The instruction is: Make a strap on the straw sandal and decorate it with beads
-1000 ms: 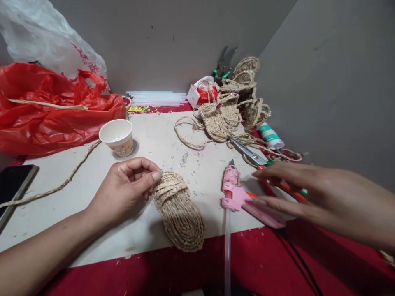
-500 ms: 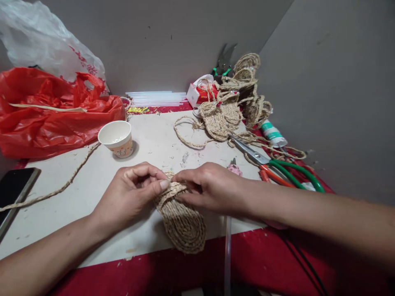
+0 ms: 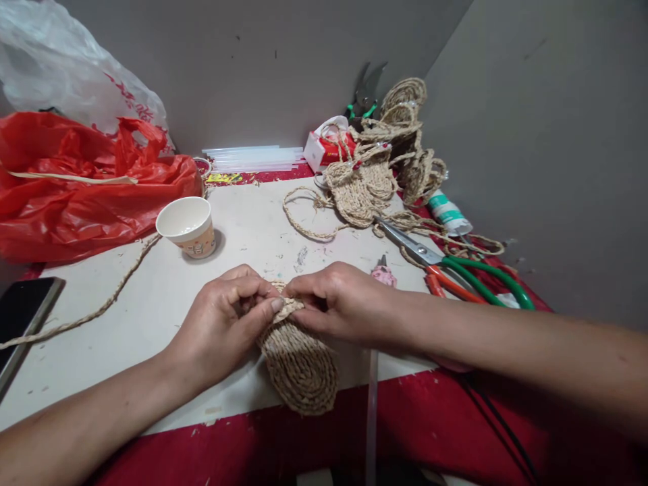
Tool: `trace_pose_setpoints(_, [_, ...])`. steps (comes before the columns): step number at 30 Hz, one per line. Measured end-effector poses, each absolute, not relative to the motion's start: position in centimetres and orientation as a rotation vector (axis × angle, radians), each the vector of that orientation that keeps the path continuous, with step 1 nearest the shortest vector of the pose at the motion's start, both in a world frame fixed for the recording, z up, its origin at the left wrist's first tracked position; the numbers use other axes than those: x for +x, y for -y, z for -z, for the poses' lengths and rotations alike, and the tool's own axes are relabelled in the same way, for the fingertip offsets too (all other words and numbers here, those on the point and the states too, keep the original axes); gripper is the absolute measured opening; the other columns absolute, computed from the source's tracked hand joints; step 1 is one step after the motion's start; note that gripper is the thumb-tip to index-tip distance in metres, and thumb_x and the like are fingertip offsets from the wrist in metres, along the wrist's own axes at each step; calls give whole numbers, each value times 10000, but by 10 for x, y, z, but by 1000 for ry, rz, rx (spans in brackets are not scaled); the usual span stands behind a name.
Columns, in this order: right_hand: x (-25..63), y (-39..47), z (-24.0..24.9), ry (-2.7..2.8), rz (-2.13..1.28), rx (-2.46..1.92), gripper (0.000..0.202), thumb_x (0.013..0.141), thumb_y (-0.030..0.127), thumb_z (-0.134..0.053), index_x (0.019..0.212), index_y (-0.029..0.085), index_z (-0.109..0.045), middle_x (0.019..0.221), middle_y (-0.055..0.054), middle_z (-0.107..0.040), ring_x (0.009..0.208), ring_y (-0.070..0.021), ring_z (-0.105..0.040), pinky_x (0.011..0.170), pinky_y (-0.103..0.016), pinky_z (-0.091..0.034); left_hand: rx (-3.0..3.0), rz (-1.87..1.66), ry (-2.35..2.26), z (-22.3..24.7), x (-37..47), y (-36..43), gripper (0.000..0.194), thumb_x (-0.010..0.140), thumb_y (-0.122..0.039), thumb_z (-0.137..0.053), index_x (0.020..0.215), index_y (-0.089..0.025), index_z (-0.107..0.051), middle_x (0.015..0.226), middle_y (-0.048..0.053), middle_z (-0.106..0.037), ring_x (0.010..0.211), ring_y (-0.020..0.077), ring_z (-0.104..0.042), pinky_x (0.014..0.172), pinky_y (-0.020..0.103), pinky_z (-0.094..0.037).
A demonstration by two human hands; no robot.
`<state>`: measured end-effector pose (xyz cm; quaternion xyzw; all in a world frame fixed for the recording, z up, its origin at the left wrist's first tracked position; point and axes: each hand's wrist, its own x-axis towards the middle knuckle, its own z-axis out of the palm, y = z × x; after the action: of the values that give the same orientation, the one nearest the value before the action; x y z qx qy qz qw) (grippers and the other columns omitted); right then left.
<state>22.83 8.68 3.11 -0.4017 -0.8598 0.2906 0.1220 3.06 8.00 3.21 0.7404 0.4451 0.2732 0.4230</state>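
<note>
A small woven straw slipper (image 3: 301, 368), its sole coiled from braided cord, lies at the front of the white board with its heel past the edge. My left hand (image 3: 227, 317) pinches the braided strap across its upper part between thumb and forefinger. From the other side my right hand (image 3: 337, 300) grips the same strap with its fingertips, close to the left thumb. The fingers hide the toe end and whatever small piece may sit between them. Behind my right hand, the dark tip of a glue gun (image 3: 383, 270) with a pink-stained nozzle shows.
A paper cup (image 3: 187, 229) stands left of centre, near a red plastic bag (image 3: 101, 196). Green-and-orange-handled scissors (image 3: 420, 253) and finished straw slippers (image 3: 359, 189) lie at the right. Glue sticks (image 3: 253, 158) line the back; a phone (image 3: 25, 317) sits at the left edge.
Both hands stay on the strap; the fingertips have drawn closer together and the right hand covers a little more of it. The whole view has shifted slightly.
</note>
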Motion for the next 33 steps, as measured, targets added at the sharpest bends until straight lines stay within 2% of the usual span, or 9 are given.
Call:
trace_pose_setpoints(3, [229, -87, -31, 2506, -865, -1178, 132, 785, 153, -556, 830, 139, -679, 524, 59, -434, 477, -65, -332, 509, -211, -218, 1885, -707, -1101, -31, 31, -80, 127, 838, -194, -587, 746, -173, -672, 744, 12, -612, 710, 127, -571, 661, 240, -440])
trace_pose_setpoints(9, [227, -86, -31, 2492, -881, -1202, 102, 785, 167, -550, 736, 142, -636, 513, 68, -382, 471, -60, -310, 497, -211, -203, 1826, -712, -1155, -32, 35, -79, 75, 817, -175, -593, 757, -161, -637, 708, -13, -571, 602, 93, -495, 580, 214, -400])
trace_pose_setpoints(15, [228, -85, -30, 2470, -861, -1183, 91, 772, 160, -567, 696, 141, -614, 503, 74, -373, 466, -55, -304, 494, -205, -210, 1750, -715, -1119, -28, 35, -78, 102, 859, -240, -572, 814, -159, -614, 670, -32, -532, 602, 93, -465, 581, 210, -399])
trace_pose_setpoints(21, [227, -86, -30, 2484, -871, -1213, 78, 772, 160, -584, 759, 132, -656, 514, 66, -418, 474, -58, -345, 502, -200, -226, 1708, -683, -1101, -29, 32, -79, 187, 912, -281, -493, 805, -164, -592, 677, -32, -535, 638, 101, -471, 604, 212, -393])
trace_pose_setpoints(25, [229, -85, -33, 2482, -911, -1212, 95, 781, 168, -601, 816, 131, -682, 516, 56, -498, 463, -58, -377, 497, -192, -246, 1677, -657, -1112, -30, 28, -79, 201, 921, -301, -468, 825, -174, -590, 701, -26, -545, 667, 112, -489, 627, 223, -402])
trace_pose_setpoints(30, [234, -80, -34, 2367, -909, -1203, 278, 791, 198, -619, 1052, 117, -671, 530, 62, -545, 433, -51, -406, 490, -178, -305, 1516, -607, -1073, -30, 27, -77, 121, 861, -284, -546, 882, -177, -598, 679, -19, -594, 631, 116, -508, 592, 224, -409])
trace_pose_setpoints(33, [236, -79, -32, 2307, -837, -1141, 243, 799, 193, -612, 1019, 112, -677, 526, 60, -544, 418, -47, -407, 470, -170, -323, 1453, -605, -1070, -30, 27, -77, 117, 822, -260, -593, 900, -174, -605, 722, -7, -621, 643, 113, -527, 599, 219, -420])
